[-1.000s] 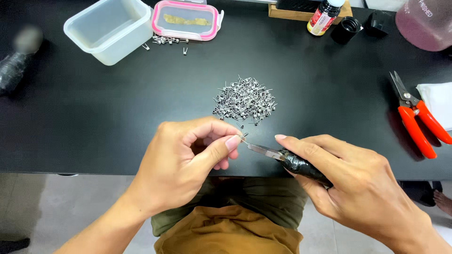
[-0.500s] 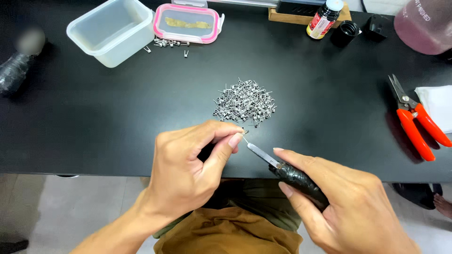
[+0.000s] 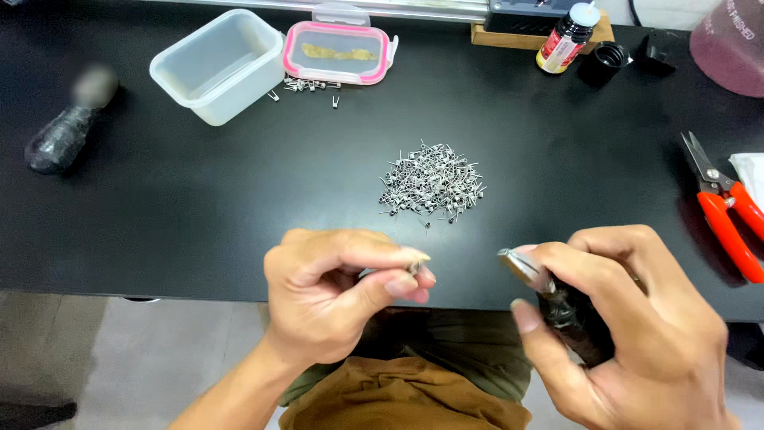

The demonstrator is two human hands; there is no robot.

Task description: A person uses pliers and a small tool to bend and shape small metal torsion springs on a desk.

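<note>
A tiny metal coil [image 3: 414, 267] sits pinched at lower centre; a black-handled, silver-tipped tool [image 3: 557, 306] tilts lower right.

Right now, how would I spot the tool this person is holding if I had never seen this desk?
Start at the black table and come to its near edge. There the right hand grips a slim tool with a dark wrapped handle and a flat metal tip. Unlike the red-handled cutters lying farther right, it is held, not resting.

Small bottle [image 3: 566, 38], red-yellow label, table's far edge; contents unclear.
</note>
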